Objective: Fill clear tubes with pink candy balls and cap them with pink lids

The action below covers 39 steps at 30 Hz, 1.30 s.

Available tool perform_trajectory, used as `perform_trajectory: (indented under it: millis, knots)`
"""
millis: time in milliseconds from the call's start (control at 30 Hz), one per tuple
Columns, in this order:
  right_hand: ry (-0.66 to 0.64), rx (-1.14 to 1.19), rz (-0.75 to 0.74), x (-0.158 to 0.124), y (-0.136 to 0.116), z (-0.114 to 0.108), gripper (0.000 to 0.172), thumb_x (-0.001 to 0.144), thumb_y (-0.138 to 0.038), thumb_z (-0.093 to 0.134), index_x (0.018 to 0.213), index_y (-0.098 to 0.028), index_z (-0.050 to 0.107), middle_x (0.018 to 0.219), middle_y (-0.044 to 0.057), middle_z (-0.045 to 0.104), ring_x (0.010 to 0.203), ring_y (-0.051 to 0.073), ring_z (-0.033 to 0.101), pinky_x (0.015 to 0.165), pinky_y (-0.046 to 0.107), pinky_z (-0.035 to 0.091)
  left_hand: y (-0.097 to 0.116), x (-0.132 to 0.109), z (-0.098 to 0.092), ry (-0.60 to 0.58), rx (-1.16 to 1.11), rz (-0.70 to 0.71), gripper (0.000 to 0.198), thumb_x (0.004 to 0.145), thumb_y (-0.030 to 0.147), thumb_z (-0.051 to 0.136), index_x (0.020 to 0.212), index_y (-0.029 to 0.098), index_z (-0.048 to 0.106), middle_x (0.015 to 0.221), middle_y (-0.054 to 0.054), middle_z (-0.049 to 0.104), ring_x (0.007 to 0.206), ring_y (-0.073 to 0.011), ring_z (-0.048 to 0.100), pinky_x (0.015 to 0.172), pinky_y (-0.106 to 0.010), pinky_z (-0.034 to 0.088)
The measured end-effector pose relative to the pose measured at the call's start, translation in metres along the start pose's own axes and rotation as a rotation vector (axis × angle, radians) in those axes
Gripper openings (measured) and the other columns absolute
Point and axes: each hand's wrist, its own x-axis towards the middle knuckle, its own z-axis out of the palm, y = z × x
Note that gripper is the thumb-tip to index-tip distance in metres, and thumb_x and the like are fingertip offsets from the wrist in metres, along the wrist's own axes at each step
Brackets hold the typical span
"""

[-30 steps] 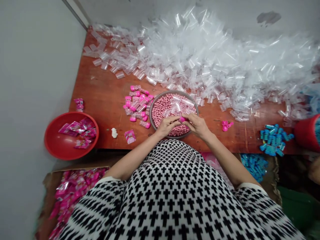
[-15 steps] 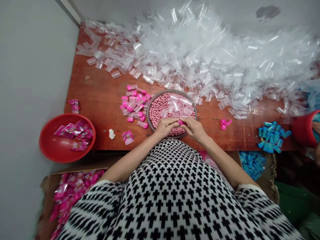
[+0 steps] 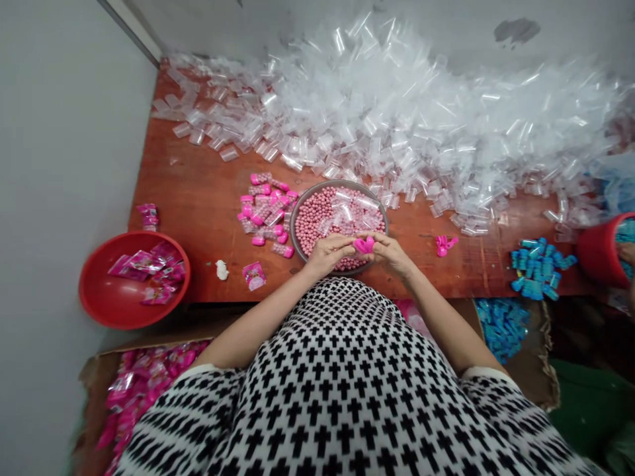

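Over the near side of a grey bowl [image 3: 294,233] of pink beads [image 3: 311,217], my left hand [image 3: 325,258] and my right hand [image 3: 391,254] meet with fingers closed. Between their fingertips is a small bright pink plastic piece [image 3: 364,245] with rounded lobes; its exact kind is unclear. Several clear plastic tubes [image 3: 351,203] lie on the beads in the bowl. Left of the bowl is a pile of bead-filled tubes with pink caps [image 3: 265,210]. A similar pink piece [image 3: 445,245] rests on the table to the right.
Clear tubes [image 3: 397,119] heap along the wall. A red bowl [image 3: 114,301] of pink packets sits at left, above a carton [image 3: 92,377] of pink packets. Blue tubes [image 3: 538,268] and a red bucket [image 3: 595,254] are at right, with another person's hand at the bucket.
The pink piece between my hands shows more now, its lobes turned into view. My right hand has shifted slightly, and both hands remain over the bowl.
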Motion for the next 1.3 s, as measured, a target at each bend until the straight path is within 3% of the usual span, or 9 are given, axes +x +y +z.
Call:
perform_trajectory:
  millis: [167, 367, 533, 700, 800, 867, 933, 1100, 1300]
  knots:
    - [-0.11, 0.212, 0.26, 0.003, -0.003, 0.014, 0.038, 0.068, -0.036, 0.071, 0.101, -0.019, 0.064, 0.093, 0.005, 0.07, 0.092, 0.022, 0.064, 0.082, 0.043, 0.054, -0.003, -0.005, -0.002, 0.014, 0.127, 0.083, 0.024, 0.077, 0.036, 0.068, 0.095, 0.023, 0.075, 0.099, -0.007, 0.068, 0.102, -0.0193, 0.058, 0.093, -0.036, 0.047]
    - [0.068, 0.304, 0.19, 0.009, 0.018, 0.03, 0.015, 0.064, -0.027, 0.066, 0.075, -0.018, 0.062, 0.068, 0.001, 0.067, 0.077, 0.02, 0.065, 0.08, 0.044, 0.055, -0.003, -0.015, 0.002, 0.03, 0.17, 0.101, 0.022, 0.082, 0.033, 0.063, 0.097, 0.022, 0.074, 0.096, -0.006, 0.068, 0.1, -0.0182, 0.058, 0.092, -0.035, 0.047]
    - [0.112, 0.364, 0.238, 0.011, 0.028, 0.042, 0.022, 0.069, -0.038, 0.066, 0.08, -0.019, 0.064, 0.069, 0.001, 0.067, 0.073, 0.018, 0.064, 0.076, 0.039, 0.056, -0.007, -0.019, 0.002, 0.047, 0.203, 0.099, 0.027, 0.084, 0.038, 0.059, 0.097, 0.019, 0.073, 0.095, -0.007, 0.069, 0.097, -0.0184, 0.06, 0.09, -0.036, 0.048]
    - [0.025, 0.291, 0.252, 0.017, 0.024, 0.045, 0.041, 0.072, -0.052, 0.067, 0.099, -0.022, 0.064, 0.099, 0.005, 0.07, 0.087, 0.018, 0.066, 0.076, 0.034, 0.056, -0.005, 0.0, -0.055, 0.149, 0.283, 0.09, 0.035, 0.084, 0.044, 0.057, 0.103, 0.017, 0.071, 0.103, -0.008, 0.07, 0.098, -0.0198, 0.061, 0.092, -0.036, 0.046]
    - [0.065, 0.161, 0.222, 0.02, 0.027, 0.035, 0.036, 0.069, -0.046, 0.074, 0.094, -0.022, 0.065, 0.101, 0.005, 0.07, 0.08, 0.015, 0.066, 0.071, 0.029, 0.057, -0.004, 0.018, -0.102, 0.328, 0.542, 0.094, 0.037, 0.087, 0.04, 0.052, 0.114, 0.018, 0.065, 0.114, -0.008, 0.066, 0.11, -0.0221, 0.055, 0.101, -0.04, 0.039]
    - [0.118, 0.086, 0.22, 0.02, 0.033, 0.025, 0.035, 0.067, -0.044, 0.076, 0.09, -0.02, 0.066, 0.095, 0.005, 0.071, 0.074, 0.013, 0.066, 0.066, 0.025, 0.056, -0.008, 0.027, -0.12, 0.38, 0.779, 0.096, 0.04, 0.086, 0.034, 0.053, 0.122, 0.019, 0.059, 0.127, -0.009, 0.058, 0.124, -0.0247, 0.045, 0.108, -0.044, 0.031]
    - [0.166, 0.038, 0.227, 0.021, 0.041, 0.016, 0.035, 0.064, -0.043, 0.078, 0.088, -0.02, 0.066, 0.089, 0.004, 0.071, 0.07, 0.012, 0.065, 0.062, 0.024, 0.055, -0.019, 0.035, -0.121, 0.256, 0.949, 0.114, 0.041, 0.086, 0.024, 0.051, 0.127, 0.02, 0.055, 0.135, -0.01, 0.051, 0.13, -0.025, 0.037, 0.111, -0.045, 0.027]
    - [0.202, -0.011, 0.216, 0.017, 0.052, 0.006, 0.037, 0.062, -0.042, 0.079, 0.087, -0.019, 0.067, 0.085, 0.003, 0.071, 0.068, 0.01, 0.064, 0.06, 0.022, 0.053, -0.05, 0.055, -0.091, -0.311, 1.053, 0.203, 0.031, 0.086, 0.012, 0.047, 0.109, 0.024, 0.064, 0.129, -0.009, 0.056, 0.126, -0.0239, 0.042, 0.107, -0.046, 0.029]
    - [0.323, -0.012, 0.185, -0.003, 0.051, -0.014, 0.035, 0.064, -0.043, 0.076, 0.088, -0.019, 0.067, 0.086, 0.003, 0.071, 0.071, 0.011, 0.064, 0.062, 0.022, 0.051, -0.054, 0.077, -0.08, -0.561, 1.174, 0.187, 0.019, 0.089, 0.021, 0.048, 0.099, 0.018, 0.064, 0.109, -0.012, 0.063, 0.105, -0.0217, 0.054, 0.095, -0.036, 0.039]
